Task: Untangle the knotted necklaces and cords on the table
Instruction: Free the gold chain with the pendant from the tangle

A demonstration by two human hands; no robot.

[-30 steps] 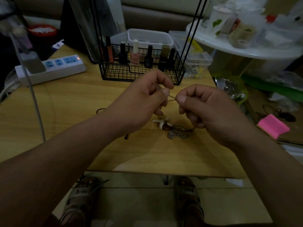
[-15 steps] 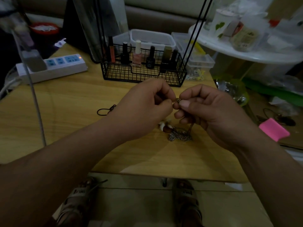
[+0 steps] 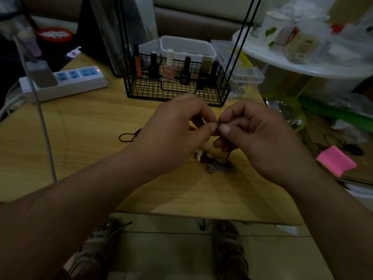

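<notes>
Chain (image 3: 221,168) on table (image 3: 80,138), before basket (image 3: 175,91)

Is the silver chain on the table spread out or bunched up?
Bunched up: the silver chain lies in a small tangled heap on the wooden table, just under the right hand.

One head-worn wide-angle view, looking forward and down across the table's near edge.

You look from your own head height, close above the table (image 3: 84,138). Its near edge crosses the lower third of the frame, with your sandalled feet (image 3: 228,245) on the floor below it. Its far edge lies near the top, behind the wire basket (image 3: 175,91). Your left hand (image 3: 175,128) and right hand (image 3: 260,136) meet mid-frame, near the lens, pinching the chain (image 3: 221,168). Your forearms fill the lower corners, and the lens bends straight lines at the sides.
</notes>
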